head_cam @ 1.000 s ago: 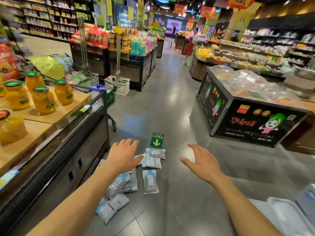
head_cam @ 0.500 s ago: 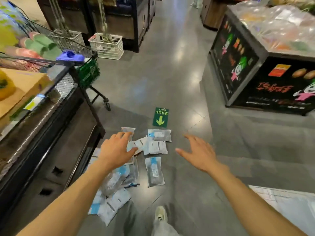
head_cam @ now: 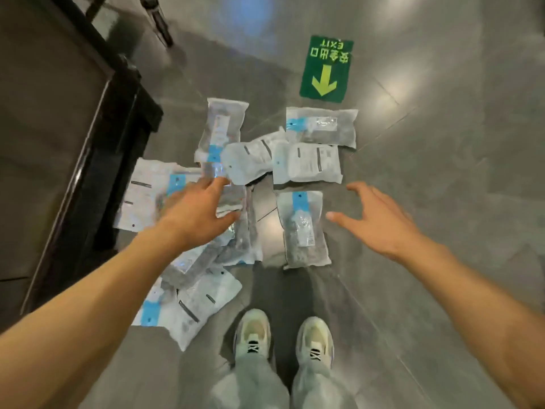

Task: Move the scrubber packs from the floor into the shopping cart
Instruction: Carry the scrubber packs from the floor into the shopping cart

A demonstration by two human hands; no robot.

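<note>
Grey floor tiles (head_cam: 442,202) are strewn with scrubber packs (head_cam: 303,228), none lifted. Left hand (head_cam: 197,214) and right hand (head_cam: 380,219) are held spread wide, empty, packs lying beneath and between the fingertips. Reaching step judged underway; a closing grasp is required next.

Shop aisle, polished grey tile floor (head_cam: 442,202), green exit arrow sticker (head_cam: 326,69), black display fixture base (head_cam: 97,160)

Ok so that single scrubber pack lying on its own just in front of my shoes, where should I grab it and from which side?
Probably best by its long right edge, coming down from above with the right hand. That scrubber pack lies flat and lengthwise on the floor, apart from the pile, and its right side is open tile. A thumb-and-fingers grip across the narrow width should lift it.
</note>
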